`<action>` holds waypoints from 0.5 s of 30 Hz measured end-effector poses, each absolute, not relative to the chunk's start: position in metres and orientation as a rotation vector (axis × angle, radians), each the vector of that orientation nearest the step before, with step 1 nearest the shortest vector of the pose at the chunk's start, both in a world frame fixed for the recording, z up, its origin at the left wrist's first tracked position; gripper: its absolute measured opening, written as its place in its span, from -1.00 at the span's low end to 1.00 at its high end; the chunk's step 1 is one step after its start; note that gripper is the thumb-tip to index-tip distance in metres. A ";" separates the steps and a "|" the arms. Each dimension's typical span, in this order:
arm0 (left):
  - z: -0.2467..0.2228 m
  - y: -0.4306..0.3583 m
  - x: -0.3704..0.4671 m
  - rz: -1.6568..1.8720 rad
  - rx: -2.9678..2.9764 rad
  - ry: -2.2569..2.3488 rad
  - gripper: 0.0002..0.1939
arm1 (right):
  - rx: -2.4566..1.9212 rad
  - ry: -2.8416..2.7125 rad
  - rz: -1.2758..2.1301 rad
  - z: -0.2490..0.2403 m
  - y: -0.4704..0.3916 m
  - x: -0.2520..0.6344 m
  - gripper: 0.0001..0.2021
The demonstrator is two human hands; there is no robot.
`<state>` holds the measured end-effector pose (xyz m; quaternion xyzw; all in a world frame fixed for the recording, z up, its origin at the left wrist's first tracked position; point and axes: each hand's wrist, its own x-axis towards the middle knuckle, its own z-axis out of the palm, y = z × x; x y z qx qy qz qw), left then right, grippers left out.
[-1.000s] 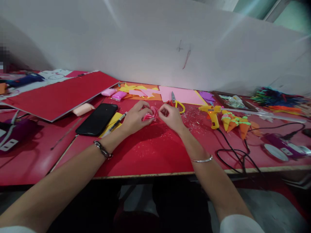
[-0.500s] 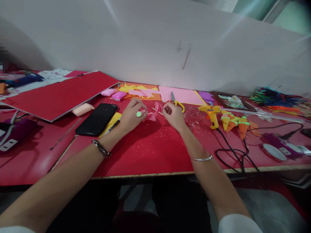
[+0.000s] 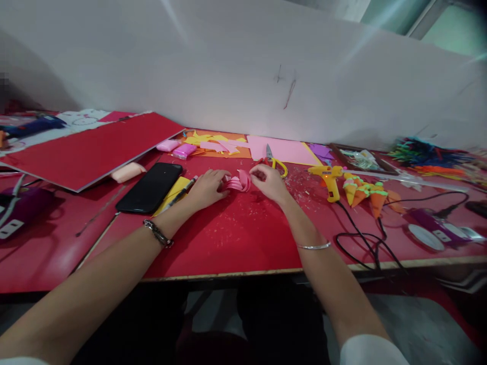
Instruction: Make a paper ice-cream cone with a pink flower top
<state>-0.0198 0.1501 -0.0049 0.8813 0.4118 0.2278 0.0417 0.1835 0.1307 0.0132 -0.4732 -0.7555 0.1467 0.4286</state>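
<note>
Curled pink paper pieces [image 3: 242,182] lie on the red tabletop between my two hands. My left hand [image 3: 207,188] rests low at their left end, thumb and bent fingers closed around the edge of the pink paper. On the other side, my right hand [image 3: 269,181] is held in a pinch close to the curls; whatever is between its fingertips is too small to make out. Yellow-handled scissors [image 3: 279,166] lie just behind my right hand. A pen [image 3: 182,191] and a yellow paper [image 3: 171,196] are beside my left wrist.
A black phone [image 3: 150,188] lies left, near a tilted red board [image 3: 102,147]. On the right are a yellow glue gun [image 3: 330,180] with its black cord [image 3: 357,235], and small orange cones [image 3: 376,200]. Pink sheets [image 3: 279,148] and clay packs [image 3: 184,151] sit behind.
My left hand has lowered and turned palm-down onto the pink paper. The pale green bit seen at its fingers earlier is out of sight. My right hand stays pinched, shifted slightly.
</note>
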 end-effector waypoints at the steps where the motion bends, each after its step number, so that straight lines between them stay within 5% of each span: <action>1: -0.005 0.150 -0.020 0.711 2.680 1.274 -0.61 | -1.160 -1.908 0.371 0.013 0.130 0.183 -0.91; 15: -0.001 0.159 -0.024 1.034 2.192 1.331 -0.84 | -1.155 -1.855 0.717 0.004 0.136 0.189 -0.94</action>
